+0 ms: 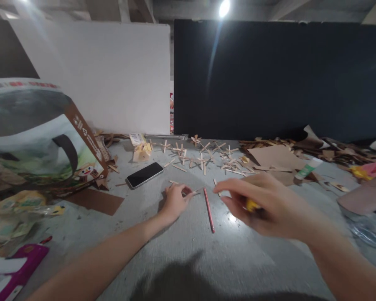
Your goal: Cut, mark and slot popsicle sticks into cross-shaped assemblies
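My left hand [175, 201] pinches a thin pale strip [196, 192] between thumb and fingertips, just above the grey table [188, 259]. My right hand [269, 205] hovers to the right, smeared by motion. Its thumb and index finger are apart, and a small yellow object [252, 205] shows within its curled fingers, mostly hidden; I cannot make out its kind. Between the hands lies a red patterned pencil [209, 211]. One more narrow strip [216, 184] lies beyond the pencil, near my right fingertips.
Several crossed-strip pieces [203, 156] spread across the back. A phone [144, 174] lies left of them. Brown card sheets [272, 158] and a glue stick [307, 168] are at right. A large printed bag [34, 142], a brown card piece [95, 201] and a purple object [26, 265] occupy the left.
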A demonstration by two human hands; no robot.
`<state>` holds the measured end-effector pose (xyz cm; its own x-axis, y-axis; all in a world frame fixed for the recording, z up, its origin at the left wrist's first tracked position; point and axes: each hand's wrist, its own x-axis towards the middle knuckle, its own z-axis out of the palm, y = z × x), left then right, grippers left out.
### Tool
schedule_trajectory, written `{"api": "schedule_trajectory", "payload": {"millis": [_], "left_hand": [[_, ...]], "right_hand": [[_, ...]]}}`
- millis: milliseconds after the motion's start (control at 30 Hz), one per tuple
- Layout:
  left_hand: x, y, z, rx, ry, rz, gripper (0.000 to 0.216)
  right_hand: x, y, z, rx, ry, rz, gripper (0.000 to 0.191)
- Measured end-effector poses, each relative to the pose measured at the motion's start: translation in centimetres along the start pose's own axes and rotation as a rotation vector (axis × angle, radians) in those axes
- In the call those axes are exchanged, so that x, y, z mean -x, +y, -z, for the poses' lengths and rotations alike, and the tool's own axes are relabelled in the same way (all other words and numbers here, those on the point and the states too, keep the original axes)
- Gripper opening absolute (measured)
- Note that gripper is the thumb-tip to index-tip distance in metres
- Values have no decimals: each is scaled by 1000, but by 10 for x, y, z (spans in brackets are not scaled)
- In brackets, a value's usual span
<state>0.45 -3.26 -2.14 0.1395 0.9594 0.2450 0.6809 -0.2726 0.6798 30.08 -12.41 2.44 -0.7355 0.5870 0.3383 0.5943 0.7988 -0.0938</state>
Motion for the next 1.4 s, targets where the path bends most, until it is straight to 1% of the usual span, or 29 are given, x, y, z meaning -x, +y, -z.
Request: {"api": "schedule_trajectory", "payload": {"millis": [33,67,100,133,167,200,267,333,367,433,500,567,633,700,800,867,933,1033,1133,1233,1333,1400], "left_hand": [[0,0,0,-22,1,4,4],[1,0,0,-45,-2,5,5],[1,1,-1,-65,-5,9,6],[1,1,-2,-80,-7,12,6],[2,2,-2,-88,-7,13,6],[2,2,-3,-92,-8,11,6],[3,2,-3,-94,-10,-2,6],[2,2,-3,-102,-17,-21,7],[2,2,-3,-109,-26,-26,7],[2,2,-2,-110,-46,-28,8],[2,3,-2,-86,-68,-27,7],[2,4,-2,-57,-77,-37,6],[2,5,-1,-51,-85,-69,6],[2,6,0,-61,-103,-111,6],[3,9,3,-62,-155,-161,7],[3,10,4,-60,-183,-187,7],[3,10,5,-60,-188,-206,7],[2,8,3,-51,-170,-228,9],[1,3,0,-42,-156,-258,15],[0,-1,-2,-39,-136,-262,18],[0,-3,-3,-30,-115,-250,19],[0,-4,-4,-18,-112,-238,20]], "right_hand": [[-46,-1,21,55,-83,-120,20],[-83,-5,36,101,-150,-224,16],[-111,-9,43,130,-230,-293,9],[-128,-14,42,153,-289,-347,7],[-136,-17,35,160,-338,-379,8],[-137,-19,24,144,-395,-384,10],[-126,-17,-4,143,-501,-396,20],[-112,-8,-25,151,-550,-439,21],[-106,-2,-29,137,-559,-450,22],[-98,13,-27,157,-583,-464,26],[-93,29,-16,236,-583,-532,35],[-88,41,-4,272,-552,-560,41],[-84,46,5,232,-518,-578,44],[-81,46,10,137,-536,-511,36],[-83,38,10,27,-569,-295,23],[-87,33,8,57,-557,-182,21],[-92,31,7,119,-557,-122,24],[-97,33,5,192,-561,-82,32],[-98,34,4,266,-556,-62,33],[-97,33,4,313,-568,-94,31],[-96,31,4,314,-597,-136,31],[-95,30,5,315,-592,-147,30]]}}
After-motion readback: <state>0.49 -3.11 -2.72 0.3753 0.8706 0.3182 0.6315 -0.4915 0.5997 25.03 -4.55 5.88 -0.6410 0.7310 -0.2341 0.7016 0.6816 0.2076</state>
